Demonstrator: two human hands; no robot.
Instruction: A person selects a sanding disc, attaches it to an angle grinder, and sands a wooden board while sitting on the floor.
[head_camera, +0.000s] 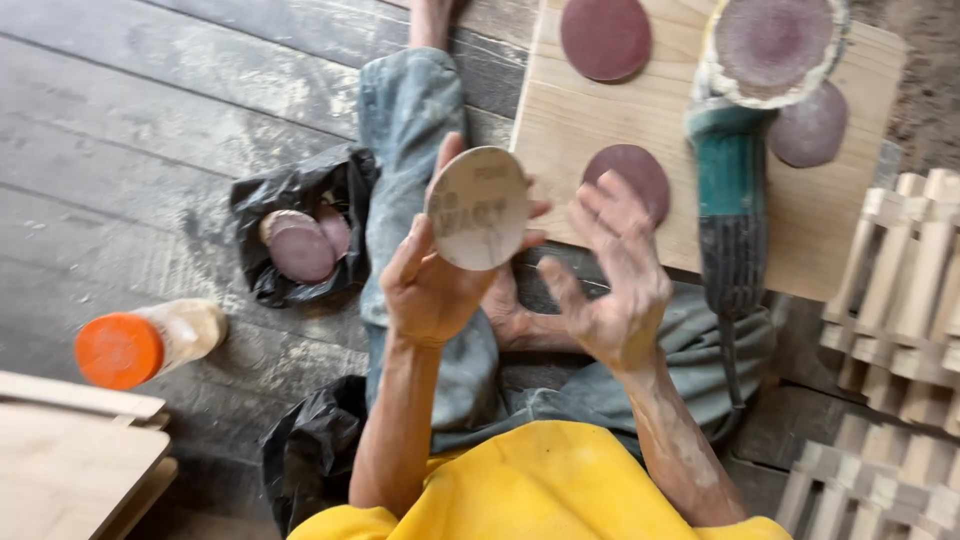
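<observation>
My left hand (430, 285) holds up a round sanding disc (478, 208) by its edge, pale backing side toward me. My right hand (612, 280) hovers just to the right of the disc, fingers spread, holding nothing. Ahead lies a wooden board (680, 140) across my legs with several dark red sanding discs on it, one (632, 175) just beyond my right fingers. A green angle grinder (735, 170) rests on the board, its worn sanding pad (772, 45) facing up.
A black plastic bag (300, 230) holding more discs lies on the dusty plank floor at left. A bottle with an orange cap (145, 345) lies near it. Wooden slatted pieces (900, 290) stack at right; light boards (70, 450) at lower left.
</observation>
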